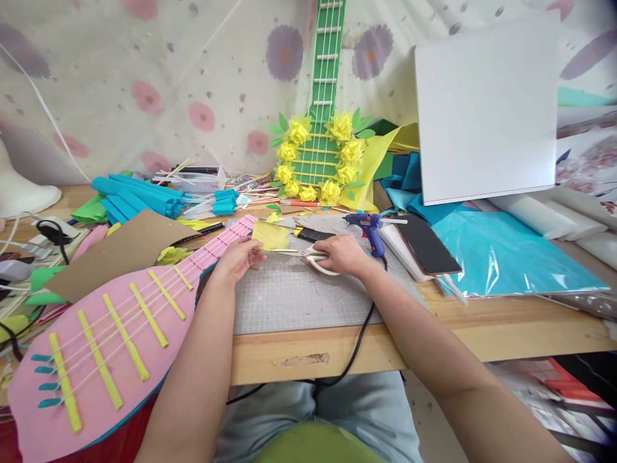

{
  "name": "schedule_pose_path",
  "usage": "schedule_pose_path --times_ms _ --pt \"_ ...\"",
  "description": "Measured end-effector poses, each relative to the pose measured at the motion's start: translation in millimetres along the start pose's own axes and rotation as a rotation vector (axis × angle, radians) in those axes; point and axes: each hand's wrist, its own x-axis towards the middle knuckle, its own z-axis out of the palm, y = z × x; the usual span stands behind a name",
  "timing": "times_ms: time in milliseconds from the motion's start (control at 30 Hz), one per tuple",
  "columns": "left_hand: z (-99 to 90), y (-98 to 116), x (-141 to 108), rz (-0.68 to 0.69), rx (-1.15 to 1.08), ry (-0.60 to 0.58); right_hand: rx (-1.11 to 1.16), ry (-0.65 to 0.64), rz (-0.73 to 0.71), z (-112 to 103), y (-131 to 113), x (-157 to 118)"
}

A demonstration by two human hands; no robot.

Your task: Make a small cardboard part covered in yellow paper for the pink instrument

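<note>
My left hand pinches a small piece of yellow paper above the grey cutting mat. My right hand grips a pair of scissors with pale handles. The blades point left and lie along the lower edge of the yellow paper; whether they are parted I cannot tell. Just behind my hands are a black and yellow utility knife and a blue glue gun. To the left rests a pink paper lute-like instrument with yellow strips and white strings.
A green instrument decorated with yellow paper flowers leans at the back. Brown cardboard and blue crepe paper lie left. At the right are a dark phone-like slab, a blue wrapped sheet and a white board. A black cord crosses the mat.
</note>
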Motion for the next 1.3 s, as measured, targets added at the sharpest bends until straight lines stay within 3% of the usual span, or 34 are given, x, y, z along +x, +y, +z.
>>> schedule_pose_path --times_ms 300,467,567,667,800,1000,1300 --pt "-1.6 -1.4 1.5 0.026 -0.030 -0.006 0.039 0.061 0.061 -3.8 5.8 -2.8" --pt "6.6 -4.6 3.1 0.322 -0.188 0.126 0.072 0.163 0.384 -3.6 7.0 -4.8" --pt "13.4 -10.2 6.1 0.437 -0.321 0.167 0.153 0.139 0.410 -2.7 -7.5 -5.1" --pt "19.4 -16.8 8.3 0.404 -0.421 0.142 0.170 0.076 0.307 -1.1 -28.9 -3.7" --pt "24.8 -23.4 9.0 0.347 -0.511 0.154 0.112 0.049 0.288 2.9 -47.4 -0.7" --pt "29.8 -24.6 7.1 0.156 -0.666 0.191 0.097 0.081 0.253 6.8 -52.4 0.1" --pt "31.1 -26.4 9.2 0.079 -0.830 0.173 0.092 0.068 0.277 2.5 -57.3 1.0"
